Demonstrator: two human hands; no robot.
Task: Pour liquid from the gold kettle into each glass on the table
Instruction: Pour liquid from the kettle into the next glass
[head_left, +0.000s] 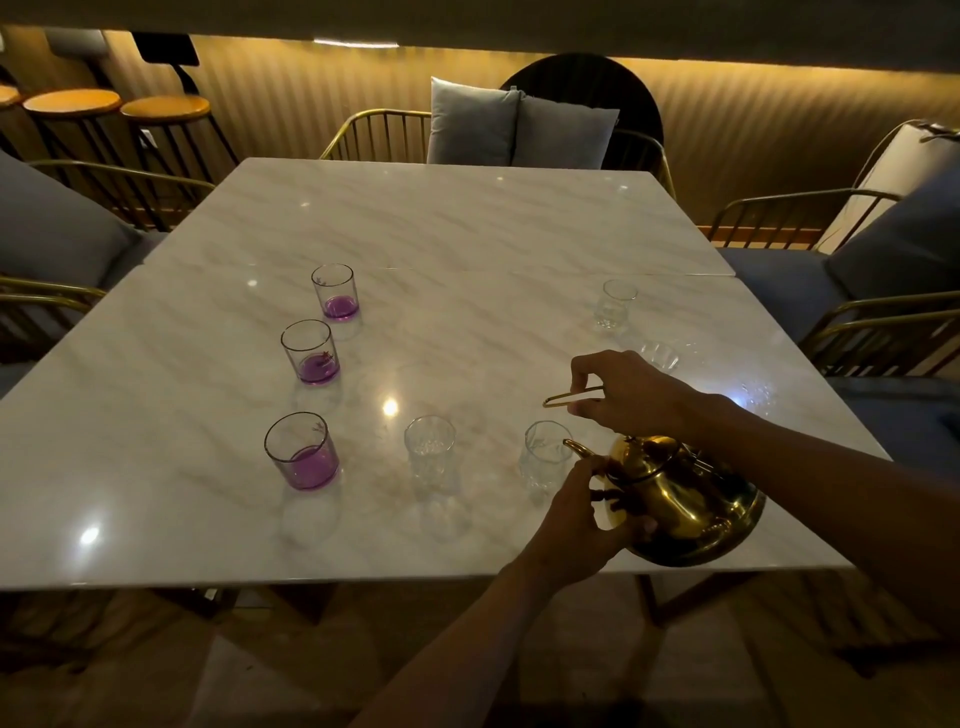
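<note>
The gold kettle (685, 501) hangs tilted above the near right part of the marble table (467, 249), spout toward a clear glass (544, 457). My right hand (631, 395) grips its thin wire handle from above. My left hand (576, 525) presses against the kettle's front, under the spout. Three tumblers (303, 451), (310, 352), (335, 291) on the left hold purple liquid. A cut glass (430, 447) stands left of the spout. More clear glasses (616, 303), (660, 356) stand beyond my right hand.
Gold wire chairs with grey cushions (519, 127) surround the table. Round stools (165, 106) stand at the far left. The table's near edge runs just under the kettle.
</note>
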